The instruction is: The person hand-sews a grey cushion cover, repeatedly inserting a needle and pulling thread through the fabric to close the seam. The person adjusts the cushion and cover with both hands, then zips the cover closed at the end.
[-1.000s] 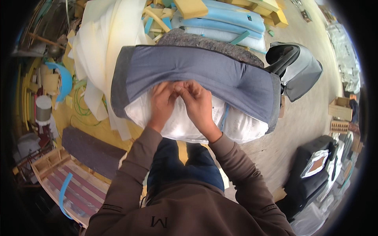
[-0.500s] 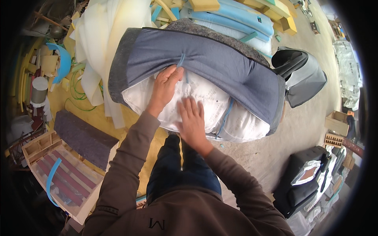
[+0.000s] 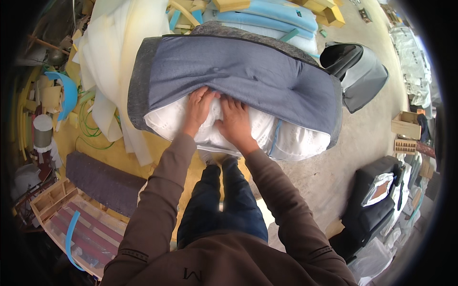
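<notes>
A large padded seat piece lies before me, with a blue-grey fabric cover (image 3: 229,62) over its top and a white inner wrapping (image 3: 164,117) bulging out along the near side. My left hand (image 3: 199,110) is at the cover's near edge, fingers bent and drawn together; whatever is between its fingertips is hidden by the fabric. Beside it my right hand (image 3: 234,123) lies on the white wrapping, fingers extended, their tips against the same edge. A blue strap (image 3: 275,137) runs down the wrapping right of my hands. Dark grey fabric (image 3: 138,90) covers the seat's left end.
Blue foam rolls (image 3: 262,21) and yellow foam blocks lie behind, with pale foam sheeting (image 3: 107,52) at left. A wooden frame (image 3: 52,195) stands lower left. Grey-black upholstered piece (image 3: 365,76) sits right; a black one (image 3: 367,200) stands lower right.
Both hands have come side by side at the cover's edge; the right moved up and forward. The blue strap end that stuck up by my left hand is out of sight.
</notes>
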A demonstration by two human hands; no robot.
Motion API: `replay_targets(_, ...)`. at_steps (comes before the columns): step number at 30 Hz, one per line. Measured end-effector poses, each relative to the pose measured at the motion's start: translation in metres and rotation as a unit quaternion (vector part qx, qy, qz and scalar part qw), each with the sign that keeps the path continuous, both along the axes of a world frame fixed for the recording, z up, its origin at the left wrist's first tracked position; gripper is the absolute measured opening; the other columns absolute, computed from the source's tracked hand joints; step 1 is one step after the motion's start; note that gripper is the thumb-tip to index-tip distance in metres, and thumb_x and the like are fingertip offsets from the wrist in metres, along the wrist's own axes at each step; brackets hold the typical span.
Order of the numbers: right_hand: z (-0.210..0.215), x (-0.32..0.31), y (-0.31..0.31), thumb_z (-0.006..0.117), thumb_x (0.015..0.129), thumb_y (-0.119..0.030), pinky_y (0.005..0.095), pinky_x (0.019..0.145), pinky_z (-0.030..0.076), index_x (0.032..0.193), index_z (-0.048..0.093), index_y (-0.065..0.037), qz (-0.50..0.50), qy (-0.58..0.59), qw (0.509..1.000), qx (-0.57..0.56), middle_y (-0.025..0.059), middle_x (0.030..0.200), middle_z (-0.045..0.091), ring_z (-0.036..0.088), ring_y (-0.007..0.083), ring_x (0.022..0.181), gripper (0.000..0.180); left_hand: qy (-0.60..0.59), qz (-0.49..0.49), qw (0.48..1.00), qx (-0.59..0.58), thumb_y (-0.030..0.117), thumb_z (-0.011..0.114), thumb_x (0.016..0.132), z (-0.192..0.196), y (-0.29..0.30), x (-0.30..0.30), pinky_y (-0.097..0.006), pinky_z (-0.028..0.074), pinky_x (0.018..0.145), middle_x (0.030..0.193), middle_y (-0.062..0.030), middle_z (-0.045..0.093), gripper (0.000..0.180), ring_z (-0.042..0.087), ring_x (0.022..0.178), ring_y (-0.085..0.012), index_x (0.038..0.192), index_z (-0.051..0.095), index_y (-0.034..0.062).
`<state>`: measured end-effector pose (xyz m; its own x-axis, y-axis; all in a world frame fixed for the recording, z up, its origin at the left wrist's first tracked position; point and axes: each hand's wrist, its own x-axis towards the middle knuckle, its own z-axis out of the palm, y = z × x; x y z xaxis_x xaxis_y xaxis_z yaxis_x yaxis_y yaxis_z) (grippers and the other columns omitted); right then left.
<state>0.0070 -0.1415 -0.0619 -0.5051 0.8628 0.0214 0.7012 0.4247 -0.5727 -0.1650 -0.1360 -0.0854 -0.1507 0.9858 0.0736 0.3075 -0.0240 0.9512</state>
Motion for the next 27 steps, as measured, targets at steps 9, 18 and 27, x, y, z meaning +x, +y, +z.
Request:
replay_targets(9,0.0,0.219,-0.215,0.075,0.105,-0.028,0.0417,0.113,0.05,0.143,0.065,0.002,-0.303,0.119,0.882,-0.342,0.0173,0.132,0.075,0.07,0.0305,0.127,0.05,-0.229,-0.029,0.973,-0.021,0.024,0.053,0.108,-0.025,0.01,-0.005,-0.035,0.053,0.083,0.085,-0.0084,0.075,0.038,0.068,0.085,-0.0178,0.085,0.065,-0.0026)
replay_targets(18,-0.061,0.317,-0.268,0.056,0.114,-0.046,0.0379,0.087,0.059,0.118,0.072,-0.005,-0.522,0.354,0.627,-0.457,0.0089,0.114,0.078,0.073,0.0236,0.103,0.044,0.025,-0.064,0.996,0.049,0.019,0.053,0.105,-0.067,0.025,-0.001,-0.047,0.051,0.09,0.089,-0.0105,0.073,0.025,0.068,0.09,-0.0337,0.094,0.067,0.0014)
replay_targets(27,0.112,0.296,-0.227,0.049,0.113,-0.026,0.0519,0.089,0.055,0.089,0.069,-0.001,-0.375,0.491,0.499,-0.607,0.0176,0.085,0.072,0.068,0.0379,0.089,0.04,0.171,-0.114,0.973,0.106,0.018,0.05,0.111,-0.061,0.023,-0.006,-0.044,0.053,0.1,0.107,-0.0139,0.077,0.028,0.069,0.109,-0.0349,0.115,0.072,-0.0001)
